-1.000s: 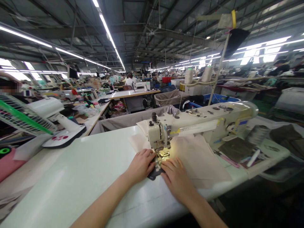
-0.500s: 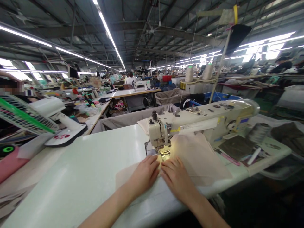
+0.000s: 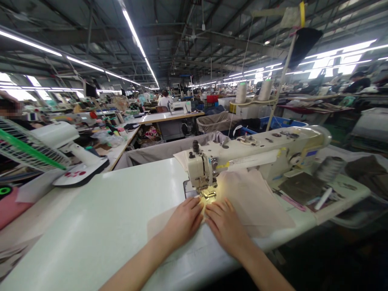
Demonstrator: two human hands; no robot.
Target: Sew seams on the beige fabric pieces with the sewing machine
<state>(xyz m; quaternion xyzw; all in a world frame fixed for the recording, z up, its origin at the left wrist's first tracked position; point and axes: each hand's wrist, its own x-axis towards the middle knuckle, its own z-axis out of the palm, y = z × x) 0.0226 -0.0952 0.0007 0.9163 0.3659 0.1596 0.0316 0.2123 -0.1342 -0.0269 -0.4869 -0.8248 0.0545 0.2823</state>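
Note:
A piece of beige fabric (image 3: pixel 254 202) lies under the head of a white sewing machine (image 3: pixel 198 167), spread mostly to the right of the needle. Just in front of the lit metal presser foot (image 3: pixel 209 195), my left hand (image 3: pixel 185 220) has its fingers bent together on the fabric's near edge. Close beside it, my right hand (image 3: pixel 226 226) grips the same fabric, fingers pressed together and pointing at the foot. The fingertips and thumbs partly hide the cloth between the hands. A paler flap of fabric (image 3: pixel 159 222) shows beneath my left forearm.
On the machine table (image 3: pixel 121 202), pink-handled snips (image 3: pixel 294 202) and a grey thread cone (image 3: pixel 330 169) lie at the right. Two thread cones (image 3: pixel 241 93) stand on a rack behind. A fan (image 3: pixel 72 161) is at the left. Fabric-lined bins (image 3: pixel 169 149) sit beyond the table.
The whole view has shifted very slightly. Both hands stay at the presser foot, and the fabric shows no clear movement.

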